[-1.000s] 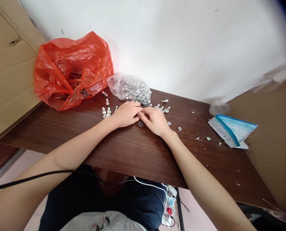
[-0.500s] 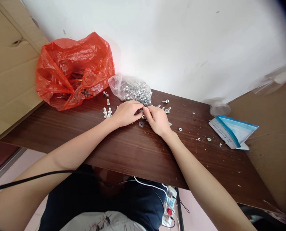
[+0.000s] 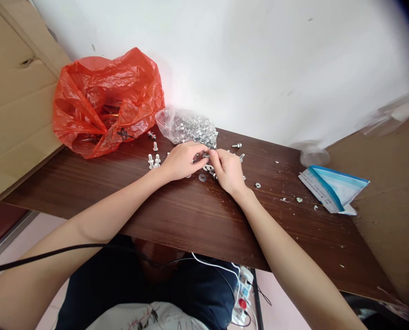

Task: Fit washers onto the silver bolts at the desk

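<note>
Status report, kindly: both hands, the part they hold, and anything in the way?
Left hand and right hand pinching small metal part. Flat washer lying just in front. Bag of hardware close behind; no obstruction seen.

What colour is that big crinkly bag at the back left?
The big bag is red, clearest in the head view.

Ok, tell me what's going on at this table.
A person is working on a small metal piece over the table. The right hand pinches it; the left hand is at it too, its hold unclear. A washer lies just in front, bolts stand to the left, and a clear bag of hardware sits behind.
</note>
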`<move>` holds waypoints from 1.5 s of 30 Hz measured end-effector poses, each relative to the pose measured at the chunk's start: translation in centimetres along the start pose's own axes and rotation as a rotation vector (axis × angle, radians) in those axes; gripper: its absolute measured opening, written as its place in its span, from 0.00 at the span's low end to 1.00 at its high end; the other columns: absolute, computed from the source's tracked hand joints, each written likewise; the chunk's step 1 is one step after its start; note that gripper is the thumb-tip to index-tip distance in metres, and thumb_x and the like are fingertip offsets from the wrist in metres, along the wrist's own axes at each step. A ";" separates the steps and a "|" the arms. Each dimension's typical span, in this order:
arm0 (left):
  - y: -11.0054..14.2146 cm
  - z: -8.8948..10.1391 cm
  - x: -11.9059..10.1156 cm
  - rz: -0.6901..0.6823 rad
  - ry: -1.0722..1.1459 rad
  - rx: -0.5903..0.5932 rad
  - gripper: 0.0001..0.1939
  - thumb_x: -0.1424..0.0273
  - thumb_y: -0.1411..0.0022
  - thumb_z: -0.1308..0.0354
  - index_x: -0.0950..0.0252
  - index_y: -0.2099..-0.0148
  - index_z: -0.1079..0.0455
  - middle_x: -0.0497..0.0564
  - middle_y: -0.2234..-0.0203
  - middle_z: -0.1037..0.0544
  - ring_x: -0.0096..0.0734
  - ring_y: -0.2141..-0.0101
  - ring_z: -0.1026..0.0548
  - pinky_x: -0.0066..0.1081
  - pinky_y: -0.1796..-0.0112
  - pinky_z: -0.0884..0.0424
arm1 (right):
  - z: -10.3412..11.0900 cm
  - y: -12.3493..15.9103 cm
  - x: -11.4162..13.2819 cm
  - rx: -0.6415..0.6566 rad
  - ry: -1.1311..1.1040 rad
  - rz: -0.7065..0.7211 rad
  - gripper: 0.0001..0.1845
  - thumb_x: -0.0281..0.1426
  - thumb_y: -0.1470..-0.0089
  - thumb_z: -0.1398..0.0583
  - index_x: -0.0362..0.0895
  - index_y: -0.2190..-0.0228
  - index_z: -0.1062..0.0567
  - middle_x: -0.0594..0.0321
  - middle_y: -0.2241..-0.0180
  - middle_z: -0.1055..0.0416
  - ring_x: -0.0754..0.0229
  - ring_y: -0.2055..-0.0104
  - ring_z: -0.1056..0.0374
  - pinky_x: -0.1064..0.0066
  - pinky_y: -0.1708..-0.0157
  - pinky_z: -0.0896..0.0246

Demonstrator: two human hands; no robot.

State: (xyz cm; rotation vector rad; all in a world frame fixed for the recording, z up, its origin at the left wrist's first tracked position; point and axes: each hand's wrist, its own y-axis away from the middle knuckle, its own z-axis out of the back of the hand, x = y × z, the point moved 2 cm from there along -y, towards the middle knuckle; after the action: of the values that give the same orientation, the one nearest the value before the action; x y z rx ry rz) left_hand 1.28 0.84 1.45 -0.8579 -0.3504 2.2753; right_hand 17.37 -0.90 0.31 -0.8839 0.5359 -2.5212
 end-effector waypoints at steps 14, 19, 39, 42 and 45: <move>0.2 0.2 -0.4 -0.083 -0.051 -0.045 0.07 0.70 0.38 0.48 0.66 0.63 0.29 0.49 0.69 0.25 0.27 0.70 0.32 0.27 0.66 0.37 | 0.1 0.0 0.1 -0.058 -0.062 -0.009 0.22 0.45 0.35 0.52 0.46 0.76 0.39 0.66 0.79 0.39 0.64 0.76 0.45 0.69 0.72 0.53; 0.1 0.4 -0.3 -0.064 -0.037 -0.081 0.06 0.71 0.39 0.47 0.65 0.63 0.29 0.47 0.70 0.25 0.26 0.70 0.31 0.27 0.68 0.39 | 0.2 0.1 0.3 -0.020 -0.108 -0.003 0.18 0.45 0.35 0.50 0.46 0.69 0.34 0.67 0.77 0.34 0.63 0.76 0.41 0.70 0.71 0.48; 0.2 0.4 -0.2 -0.107 -0.079 -0.107 0.06 0.72 0.39 0.46 0.65 0.63 0.29 0.47 0.71 0.24 0.26 0.72 0.31 0.27 0.68 0.38 | 0.2 0.1 0.1 -0.008 -0.097 -0.018 0.17 0.45 0.36 0.49 0.46 0.69 0.34 0.66 0.77 0.33 0.62 0.76 0.39 0.69 0.71 0.48; 0.2 0.3 -0.2 -0.113 -0.093 -0.092 0.06 0.70 0.38 0.46 0.65 0.63 0.28 0.48 0.71 0.24 0.27 0.71 0.30 0.27 0.67 0.37 | 0.2 0.0 0.1 -0.007 -0.062 0.008 0.20 0.44 0.35 0.52 0.46 0.74 0.37 0.65 0.78 0.36 0.63 0.76 0.42 0.69 0.72 0.51; 0.3 0.2 -0.2 -0.116 -0.097 -0.088 0.06 0.70 0.38 0.46 0.65 0.63 0.28 0.48 0.70 0.24 0.27 0.70 0.30 0.28 0.67 0.37 | 0.2 0.0 0.1 -0.011 -0.052 0.033 0.23 0.45 0.34 0.54 0.46 0.77 0.40 0.65 0.79 0.38 0.63 0.76 0.44 0.68 0.72 0.52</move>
State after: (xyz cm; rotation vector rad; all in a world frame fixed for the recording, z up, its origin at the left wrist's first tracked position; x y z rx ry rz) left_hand 1.12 0.49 1.60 -0.7518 -0.5343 2.2116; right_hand 17.44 -1.02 0.49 -0.9344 0.5436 -2.4603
